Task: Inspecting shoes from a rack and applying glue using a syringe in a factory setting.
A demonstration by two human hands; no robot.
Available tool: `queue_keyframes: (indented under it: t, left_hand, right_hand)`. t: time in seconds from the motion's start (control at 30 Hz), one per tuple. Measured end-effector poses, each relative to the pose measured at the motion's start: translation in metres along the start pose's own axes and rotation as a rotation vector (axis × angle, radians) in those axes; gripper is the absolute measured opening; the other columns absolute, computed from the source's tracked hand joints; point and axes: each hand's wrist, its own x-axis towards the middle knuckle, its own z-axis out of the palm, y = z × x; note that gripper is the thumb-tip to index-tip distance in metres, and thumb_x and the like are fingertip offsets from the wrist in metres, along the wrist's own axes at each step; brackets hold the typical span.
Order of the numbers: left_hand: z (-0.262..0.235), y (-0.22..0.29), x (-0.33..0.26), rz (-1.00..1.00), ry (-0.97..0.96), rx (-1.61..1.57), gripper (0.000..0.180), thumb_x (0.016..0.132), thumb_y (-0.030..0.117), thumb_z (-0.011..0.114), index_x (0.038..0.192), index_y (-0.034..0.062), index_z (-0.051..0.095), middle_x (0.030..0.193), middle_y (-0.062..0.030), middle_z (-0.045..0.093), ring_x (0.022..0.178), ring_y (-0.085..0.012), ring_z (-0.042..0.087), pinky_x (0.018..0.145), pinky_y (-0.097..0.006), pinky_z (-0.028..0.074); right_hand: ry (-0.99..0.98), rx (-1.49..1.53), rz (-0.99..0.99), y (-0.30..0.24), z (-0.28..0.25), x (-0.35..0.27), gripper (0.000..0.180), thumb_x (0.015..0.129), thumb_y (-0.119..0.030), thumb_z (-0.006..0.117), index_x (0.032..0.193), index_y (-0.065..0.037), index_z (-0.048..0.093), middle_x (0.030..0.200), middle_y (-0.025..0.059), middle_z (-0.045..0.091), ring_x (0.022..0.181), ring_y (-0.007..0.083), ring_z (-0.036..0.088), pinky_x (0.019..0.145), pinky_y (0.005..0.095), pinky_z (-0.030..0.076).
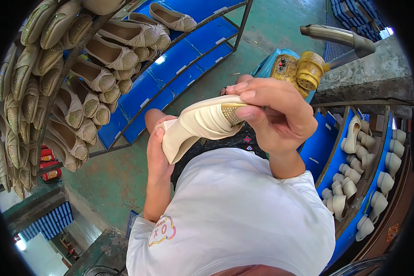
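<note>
White and loose, the shirt [234, 202] lies nearest the camera in the head view, filling the lower middle. Just beyond it, a cream shoe [198, 122] is held up in front of the body. The left hand [157, 151] is closed round its plain end; the right hand [285, 110] pinches the studded toe [230, 112] between thumb and fingers. To the left, glittery-toed shoes [108, 53] crowd a rack [156, 74]; to the right, pale shoes [349, 187] line blue shelves [315, 143]. A slack grip could let the shoe twist or drop, and hard thumb pressure might loosen studs. A pink-edged print [162, 231] on the shirt carries lettering; white labels [144, 102] on the rack are too small to read.
</note>
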Motion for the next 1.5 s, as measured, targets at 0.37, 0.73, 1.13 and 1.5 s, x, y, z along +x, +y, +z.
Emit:
queue_keyframes:
  t: [0.37,0.73,1.13,1.5]
  left_hand:
    - [-0.005,-0.007,0.004,-0.055,-0.045,-0.08,0.052,0.109,0.043,0.042,0.136,-0.0001,0.055,0.125,-0.014,0.066,0.115,-0.0214,0.065,0.101,-0.036,0.052]
    - [-0.013,-0.012,0.007,-0.067,-0.025,-0.051,0.05,0.108,0.043,0.044,0.132,0.0005,0.056,0.122,-0.013,0.066,0.113,-0.0208,0.066,0.098,-0.036,0.053]
    - [0.004,-0.025,0.016,-0.145,-0.232,-0.091,0.054,0.111,0.039,0.041,0.148,-0.0005,0.049,0.142,-0.0146,0.059,0.135,-0.0232,0.055,0.115,-0.038,0.042]
    - [0.065,0.077,0.018,0.968,-0.333,0.488,0.066,0.075,0.03,0.095,0.122,-0.0075,0.067,0.119,-0.0221,0.071,0.11,-0.0307,0.071,0.096,-0.04,0.056]
  right_hand:
    - [0.076,0.199,0.328,-0.017,0.014,-0.003,0.037,0.076,-0.005,0.092,0.108,0.005,0.075,0.103,0.0161,0.078,0.09,0.0197,0.075,0.074,0.0263,0.057]
    - [-0.137,-0.173,0.144,-0.01,0.006,0.001,0.032,0.079,-0.012,0.091,0.105,-0.002,0.077,0.096,0.0092,0.08,0.082,0.0138,0.074,0.07,0.0249,0.045]
    - [-0.208,0.111,0.45,-0.007,0.035,-0.021,0.058,0.075,-0.011,0.093,0.125,0.003,0.066,0.121,0.0173,0.074,0.114,0.0222,0.064,0.107,0.0372,0.051]
    - [-0.146,-0.075,0.173,0.003,0.038,-0.032,0.046,0.071,-0.009,0.094,0.11,0.0,0.07,0.099,0.009,0.076,0.08,0.0193,0.073,0.069,0.028,0.054]
